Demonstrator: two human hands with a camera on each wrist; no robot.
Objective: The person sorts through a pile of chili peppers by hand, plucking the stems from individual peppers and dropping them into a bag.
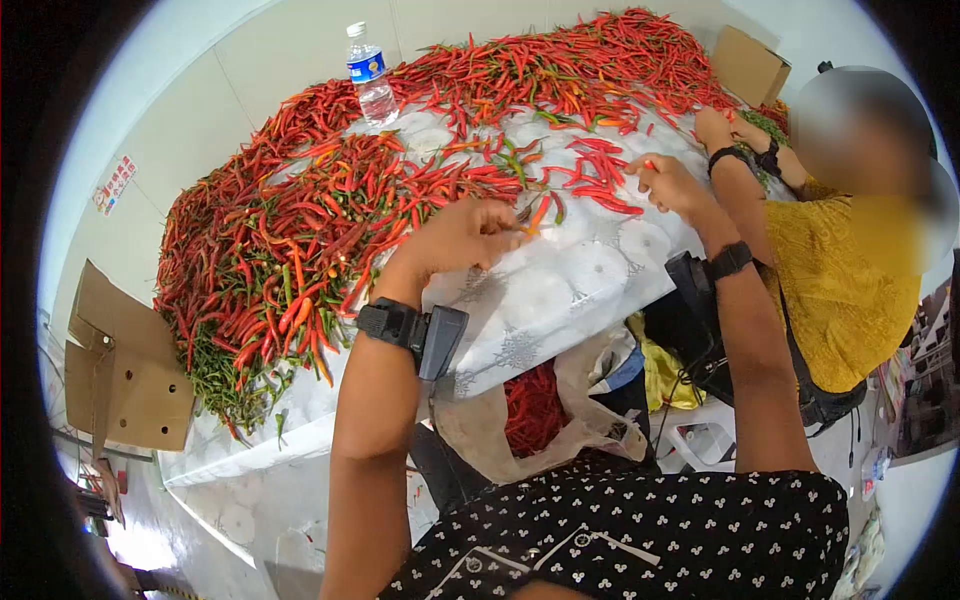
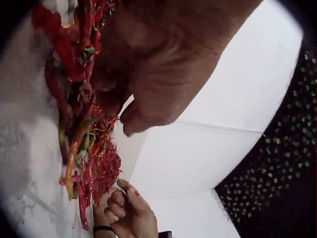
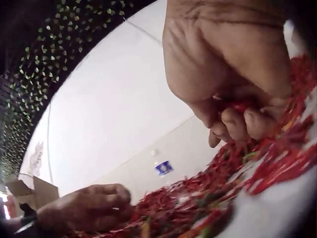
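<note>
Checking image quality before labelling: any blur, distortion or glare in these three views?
Head view: fisheye vignette, bent table edges, chillies sharp, another person's face blurred. Left wrist view: left hand fills frame, soft; bright wall washes out. Right wrist view: right hand close, chillies motion-smeared, dark corner.

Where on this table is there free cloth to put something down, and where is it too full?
Bare white tablecloth lies along the near edge, between the left hand and the right hand. A smaller bare patch sits beside the water bottle. The chilli pile crowds the left side and the far edge.
</note>
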